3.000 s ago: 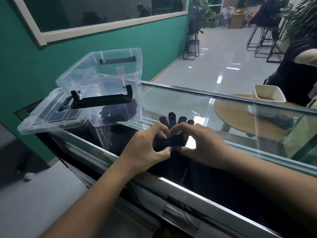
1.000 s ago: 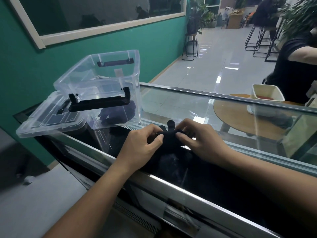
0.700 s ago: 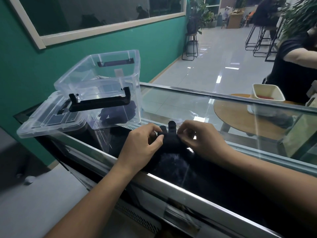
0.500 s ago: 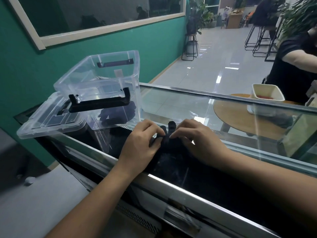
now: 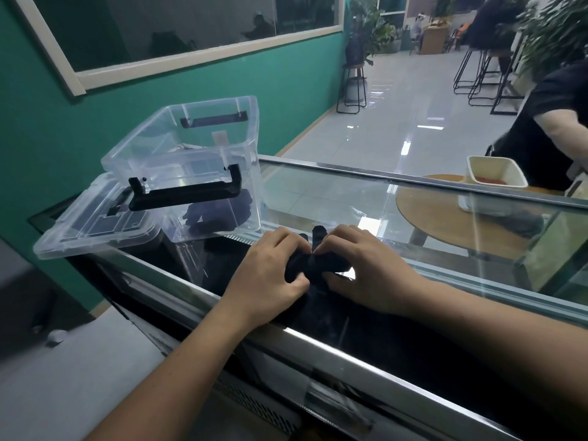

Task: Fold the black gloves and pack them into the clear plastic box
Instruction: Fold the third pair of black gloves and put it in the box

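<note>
A black glove [image 5: 321,264] lies bunched on the glass counter top, its fingertips poking up behind my hands. My left hand [image 5: 269,275] pinches its left side and my right hand [image 5: 369,275] pinches its right side, both pressed together over it. The clear plastic box [image 5: 191,154] with black handles stands open at the left, a hand's width from my left hand. Dark folded gloves [image 5: 219,214] lie on its floor.
The box's clear lid [image 5: 92,218] lies flat to its left at the counter's end. The glass counter [image 5: 334,192] has a metal front rail [image 5: 366,354]. Behind the glass sit a round wooden table [image 5: 445,218], a white tub [image 5: 493,176] and a person in black [image 5: 553,122].
My hands rolled the glove further from its cuff toward the fingers, so fewer fingertips show. Both hands slid slightly away from me and closed tighter on the bundle.
</note>
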Motion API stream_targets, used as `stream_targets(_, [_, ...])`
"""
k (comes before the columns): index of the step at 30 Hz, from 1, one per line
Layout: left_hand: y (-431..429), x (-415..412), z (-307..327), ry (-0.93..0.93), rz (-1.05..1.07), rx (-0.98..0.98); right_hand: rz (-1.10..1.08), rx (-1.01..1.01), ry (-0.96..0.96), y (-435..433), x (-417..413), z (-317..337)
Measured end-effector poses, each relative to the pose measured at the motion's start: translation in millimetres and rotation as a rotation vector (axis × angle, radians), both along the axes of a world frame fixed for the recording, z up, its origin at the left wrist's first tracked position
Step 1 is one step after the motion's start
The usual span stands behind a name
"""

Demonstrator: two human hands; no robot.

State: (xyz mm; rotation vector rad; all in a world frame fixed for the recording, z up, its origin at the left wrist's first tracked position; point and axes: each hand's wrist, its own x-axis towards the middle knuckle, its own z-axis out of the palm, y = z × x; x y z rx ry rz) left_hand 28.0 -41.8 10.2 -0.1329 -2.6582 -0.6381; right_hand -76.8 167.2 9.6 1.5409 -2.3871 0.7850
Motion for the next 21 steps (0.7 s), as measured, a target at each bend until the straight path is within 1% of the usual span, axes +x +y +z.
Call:
stream_targets(3, [0.0,0.2,-0.5,0.030,0.000,0.004,0.001,-0.028,-0.061,0.1,-0.3,1.3])
stream_targets(7, [0.4,0.8,-0.7,0.103,0.009,0.014,0.001,-0.133,-0.181,-0.7,0.0,2.8])
stream_targets(11, [0.9,4.3,1.6,0.161,0.018,0.103,-0.028,-0.185,-0.230,1.7,0.0,2.8])
stream_targets(16, [-2.2,4.3,3.9,0.110,0.026,0.206,-0.076,-0.267,-0.387,4.1,-2.0,4.5])
stream_targets(21, [-6.3,-2.1,1.5,0.010,0.056,0.258,-0.140,-0.272,-0.401,3.0,-1.8,5.6])
